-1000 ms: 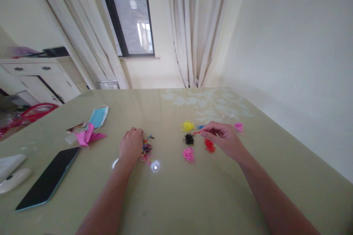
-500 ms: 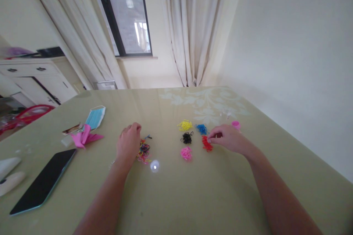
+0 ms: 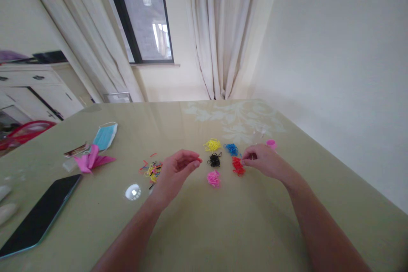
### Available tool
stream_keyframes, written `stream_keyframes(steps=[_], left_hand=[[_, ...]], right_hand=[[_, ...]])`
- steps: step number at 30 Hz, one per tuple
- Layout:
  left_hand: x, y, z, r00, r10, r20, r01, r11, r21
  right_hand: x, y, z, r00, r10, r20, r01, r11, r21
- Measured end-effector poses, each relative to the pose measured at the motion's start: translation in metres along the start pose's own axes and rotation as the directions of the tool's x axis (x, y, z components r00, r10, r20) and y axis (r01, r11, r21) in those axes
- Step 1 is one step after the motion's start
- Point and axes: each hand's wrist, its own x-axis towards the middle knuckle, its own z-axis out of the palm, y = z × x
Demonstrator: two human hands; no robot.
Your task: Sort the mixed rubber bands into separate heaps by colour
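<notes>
The left hand (image 3: 176,173) has moved right, off the mixed pile of bands (image 3: 154,170) and toward the sorted colours, while the right hand (image 3: 263,161) stays low by the red pile (image 3: 238,166); going left to right across the desk (image 3: 204,229), the mixed pile comes first, partly hidden by the left hand, with several colours tangled together, so this share appears unsorted; next, the left hand's thumb and fingers pinch a small red piece, probably a band, short of any pile; then come the single-colour piles, yellow (image 3: 212,145) at the back, black (image 3: 214,160) in the middle, pink (image 3: 213,178) nearest, with blue (image 3: 232,149) and red beside them, all apart; the right hand's fingertips are drawn together at the red pile's edge, though I cannot tell whether they grip anything; judging by this, much is sorted, with the mixed pile and that red piece left.
</notes>
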Motion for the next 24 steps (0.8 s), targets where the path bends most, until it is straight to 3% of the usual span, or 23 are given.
stream_keyframes(steps=[5,9,17,24], left_hand=[[-0.009,0.007,0.012,0.997,-0.061,0.052,0.067,0.991,-0.119],[-0.009,0.009,0.015,0.996,-0.073,0.055,0.08,0.988,-0.13],[-0.009,0.007,0.017,0.98,-0.17,0.104,0.181,0.976,-0.118],[-0.01,0.004,0.017,0.98,-0.152,0.131,0.165,0.981,-0.099]], right_hand=[[-0.007,-0.043,0.021,0.964,-0.234,-0.128,0.255,0.949,0.186],[-0.014,-0.069,0.046,0.925,-0.331,-0.184,0.374,0.88,0.295],[-0.019,-0.076,0.065,0.863,-0.414,-0.288,0.487,0.833,0.262],[-0.02,-0.078,0.063,0.857,-0.418,-0.301,0.498,0.822,0.277]])
